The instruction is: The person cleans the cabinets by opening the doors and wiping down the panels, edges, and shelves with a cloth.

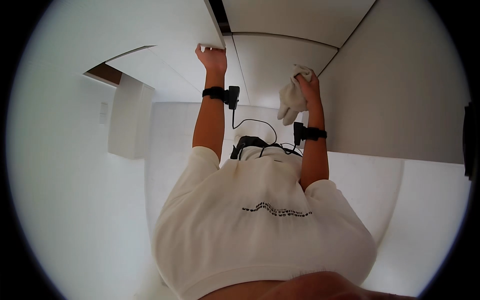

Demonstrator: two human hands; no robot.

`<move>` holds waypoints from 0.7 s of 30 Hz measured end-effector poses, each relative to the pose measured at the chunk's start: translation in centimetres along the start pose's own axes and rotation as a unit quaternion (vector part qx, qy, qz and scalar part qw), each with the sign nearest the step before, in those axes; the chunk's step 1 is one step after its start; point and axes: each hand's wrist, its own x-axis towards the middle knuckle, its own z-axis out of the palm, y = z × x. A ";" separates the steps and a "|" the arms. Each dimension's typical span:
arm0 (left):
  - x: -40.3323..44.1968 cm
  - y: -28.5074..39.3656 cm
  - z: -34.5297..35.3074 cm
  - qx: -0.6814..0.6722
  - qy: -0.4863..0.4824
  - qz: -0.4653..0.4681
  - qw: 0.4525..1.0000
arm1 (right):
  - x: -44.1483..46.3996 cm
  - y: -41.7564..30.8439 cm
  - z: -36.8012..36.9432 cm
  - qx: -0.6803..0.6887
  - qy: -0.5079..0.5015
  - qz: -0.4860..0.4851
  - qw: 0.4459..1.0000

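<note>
My left hand (213,60) is at the edge of an open white cabinet door (165,25), its fingers curled round the lower corner. In my right hand (311,87) is a bunched off-white cloth (292,95), gripped at its top, with two rounded ends hanging below. The cloth is close in front of a shut white cabinet panel (265,65). Each wrist wears a black strap with a small box, and a thin cable runs from it toward my waist.
A tall grey-white side panel (395,90) rises on my right. Another shut panel (295,17) is further up. On the left, a pale box-like unit (129,117) juts from the wall beside a brown opening (105,73). The pale floor (170,130) shows below.
</note>
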 end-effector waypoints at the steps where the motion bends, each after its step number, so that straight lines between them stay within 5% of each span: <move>1: -0.4 0.0 0.2 0.013 0.009 0.003 1.000 | 1.6 -0.6 0.9 0.016 -0.017 -0.026 0.999; 4: 0.1 0.3 -0.9 0.022 0.026 0.000 0.999 | 6.5 -3.2 4.2 0.077 -0.033 0.044 0.995; 7: 0.5 0.3 -2.4 0.031 0.042 0.004 0.999 | 10.6 -6.1 8.3 0.152 -0.129 -0.028 0.980; 13: 0.4 1.2 -2.8 0.039 0.105 0.042 0.993 | 13.8 -6.4 16.1 0.068 -0.378 -0.175 0.907; 16: -0.9 2.1 -2.6 0.092 0.107 0.034 0.989 | 10.2 -8.8 18.1 0.131 -0.420 -0.085 0.894; 21: -1.3 2.5 -1.2 0.056 0.137 0.016 0.989 | 5.8 -17.4 21.8 0.173 -0.424 -0.263 0.849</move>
